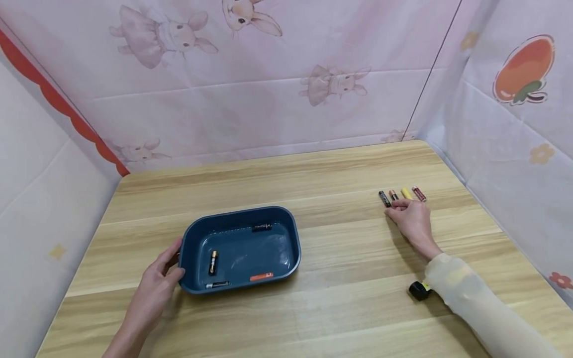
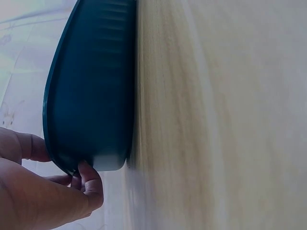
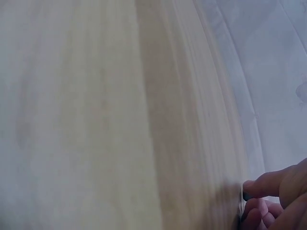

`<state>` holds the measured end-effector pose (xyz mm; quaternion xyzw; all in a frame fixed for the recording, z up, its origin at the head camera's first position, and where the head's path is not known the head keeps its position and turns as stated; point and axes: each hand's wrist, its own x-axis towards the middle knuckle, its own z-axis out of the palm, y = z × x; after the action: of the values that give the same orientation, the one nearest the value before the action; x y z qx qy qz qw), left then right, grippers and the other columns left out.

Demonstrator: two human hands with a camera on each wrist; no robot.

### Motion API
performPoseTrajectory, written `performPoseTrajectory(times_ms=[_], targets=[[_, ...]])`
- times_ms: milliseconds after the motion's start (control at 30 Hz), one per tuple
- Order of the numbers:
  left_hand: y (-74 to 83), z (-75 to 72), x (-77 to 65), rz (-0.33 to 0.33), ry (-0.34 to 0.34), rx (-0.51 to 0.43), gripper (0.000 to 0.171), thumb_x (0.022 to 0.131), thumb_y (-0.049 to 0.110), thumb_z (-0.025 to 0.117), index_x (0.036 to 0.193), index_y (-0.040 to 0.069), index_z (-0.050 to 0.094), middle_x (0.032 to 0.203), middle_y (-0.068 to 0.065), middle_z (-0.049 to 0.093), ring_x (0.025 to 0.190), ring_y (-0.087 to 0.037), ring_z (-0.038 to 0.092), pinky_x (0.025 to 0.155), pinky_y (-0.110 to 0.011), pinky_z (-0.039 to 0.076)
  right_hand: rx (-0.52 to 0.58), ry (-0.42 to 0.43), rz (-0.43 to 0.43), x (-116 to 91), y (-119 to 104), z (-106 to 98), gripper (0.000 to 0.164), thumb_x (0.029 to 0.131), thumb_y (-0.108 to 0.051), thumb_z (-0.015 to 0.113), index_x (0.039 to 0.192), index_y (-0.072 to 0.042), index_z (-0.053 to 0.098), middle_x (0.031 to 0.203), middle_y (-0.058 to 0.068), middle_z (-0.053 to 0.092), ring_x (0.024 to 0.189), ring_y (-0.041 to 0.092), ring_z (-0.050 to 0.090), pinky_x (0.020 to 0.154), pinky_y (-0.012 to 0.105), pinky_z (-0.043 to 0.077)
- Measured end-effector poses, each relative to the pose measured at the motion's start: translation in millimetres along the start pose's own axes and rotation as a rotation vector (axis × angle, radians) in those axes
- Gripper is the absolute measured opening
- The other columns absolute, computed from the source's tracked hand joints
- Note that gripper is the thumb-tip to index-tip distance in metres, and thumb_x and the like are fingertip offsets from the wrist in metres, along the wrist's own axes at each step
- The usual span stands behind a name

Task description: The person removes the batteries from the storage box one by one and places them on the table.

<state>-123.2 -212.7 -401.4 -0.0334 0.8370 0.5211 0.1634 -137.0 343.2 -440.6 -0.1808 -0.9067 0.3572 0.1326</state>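
A blue rectangular plastic tray (image 1: 241, 258) with rounded corners rests on a pale wood-grained table (image 1: 340, 318), closer to the table's left edge than to its right. The left hand (image 1: 154, 281) grips the tray's rim at its left end, thumb and fingers bent about it. Inside the tray, a black cylindrical battery with a gold end (image 1: 213, 262) lies near the left end; a dark battery with a silvery end (image 1: 218, 285) and an orange battery (image 1: 261, 276) lie along the near wall, and a black battery with pale lettering (image 1: 261, 227) along the far wall. Toward the table's far right corner, four batteries form a row, left to right: a dark one (image 1: 383, 197), a copper-topped black one (image 1: 393, 194), a yellow one (image 1: 406, 193) and a red one (image 1: 419, 194). The right hand (image 1: 413, 223) reaches the row's near side, fingers bent, tips close to the dark one; whether it grips any battery cannot be told. A black round object (image 1: 419, 290) lies beside the cream sleeve (image 1: 474, 298), partly hidden.
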Motion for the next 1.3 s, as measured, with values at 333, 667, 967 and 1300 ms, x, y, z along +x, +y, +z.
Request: performPoseTrajectory(times_ms=[333, 667, 967, 1300], targets=[[-0.5, -0.2, 0.1, 0.004, 0.004, 0.004, 0.073, 0.102, 0.001, 0.044, 0.167, 0.011, 0.011, 0.168, -0.019, 0.020, 0.148, -0.036, 0.027, 0.118, -0.054, 0.030, 0.081, 0.035, 0.008, -6.9, -21.4, -7.7, 0.034, 0.097, -0.024, 0.069, 0.116, 0.004, 0.074, 0.094, 0.016, 0.073, 0.064, 0.001, 0.058, 0.056, 0.017, 0.045], [-0.2, -1.0, 0.3, 0.000, 0.001, 0.001, 0.073, 0.102, 0.001, 0.043, 0.167, 0.011, 0.010, 0.168, -0.020, 0.020, 0.148, -0.037, 0.026, 0.118, -0.054, 0.030, 0.312, -0.083, -0.049, -20.3, -90.8, -8.7, 0.036, 0.100, -0.026, 0.067, 0.122, 0.003, 0.072, 0.091, 0.007, 0.072, 0.069, 0.010, 0.066, 0.055, 0.019, 0.050], [1.9, 1.9, -1.0, 0.019, 0.024, -0.014, 0.073, 0.101, 0.001, 0.043, 0.167, 0.011, 0.013, 0.167, -0.019, 0.022, 0.148, -0.036, 0.028, 0.118, -0.055, 0.031, 0.423, -0.244, -0.132, -38.1, -147.7, 0.6, 0.033, 0.102, -0.023, 0.066, 0.123, 0.002, 0.071, 0.100, 0.014, 0.071, 0.078, 0.021, 0.067, 0.059, 0.022, 0.053], [0.2, 2.3, -3.3, 0.014, 0.030, -0.028, 0.074, 0.100, -0.001, 0.043, 0.167, 0.011, 0.014, 0.167, -0.018, 0.023, 0.147, -0.036, 0.028, 0.118, -0.053, 0.032, 0.395, -0.481, -0.302, -56.1, -199.4, 33.2, 0.026, 0.102, -0.019, 0.066, 0.119, -0.001, 0.074, 0.099, 0.010, 0.074, 0.080, 0.028, 0.069, 0.063, 0.032, 0.056]])
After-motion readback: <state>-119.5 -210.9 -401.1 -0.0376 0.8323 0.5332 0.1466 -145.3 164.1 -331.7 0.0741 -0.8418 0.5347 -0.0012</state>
